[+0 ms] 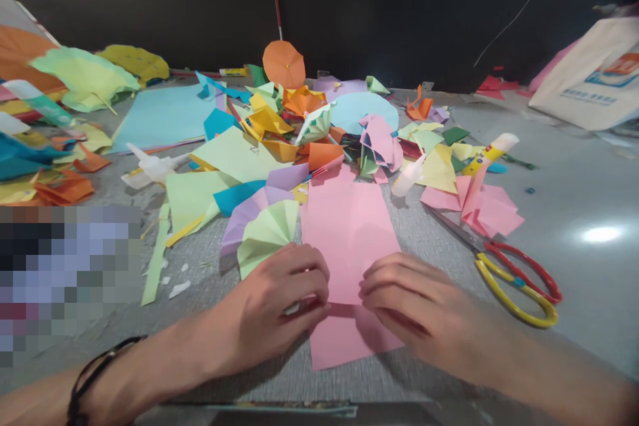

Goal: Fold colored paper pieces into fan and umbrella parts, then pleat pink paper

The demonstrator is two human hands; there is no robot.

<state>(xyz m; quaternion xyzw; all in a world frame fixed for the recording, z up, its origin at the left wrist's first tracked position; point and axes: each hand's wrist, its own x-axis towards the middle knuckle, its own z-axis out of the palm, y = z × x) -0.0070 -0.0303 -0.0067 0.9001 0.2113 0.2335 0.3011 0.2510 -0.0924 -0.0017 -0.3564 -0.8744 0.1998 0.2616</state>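
A strip of pink paper point(352, 233) lies lengthwise in front of me, with a crosswise fold or raised edge between my hands. My left hand point(287, 296) pinches the left side of that edge, thumb below and fingers above. On the right side my right hand point(417, 299) grips the same edge with curled fingers, its fingertips partly hidden. Left of the paper, close to my left hand, are a pleated light green paper fan point(267, 236) and a pleated purple paper piece point(244, 219). Scissors point(514, 273) with red and yellow handles rest to the right.
Coloured paper scraps point(269, 120) heap across the table's middle. Glue bottles point(407, 176) and a yellow glue stick point(489, 154) lie among them. An orange paper disc point(283, 64) stands at the back; a white bag point(592, 73) sits far right. The table edge point(269, 408) is nearest me.
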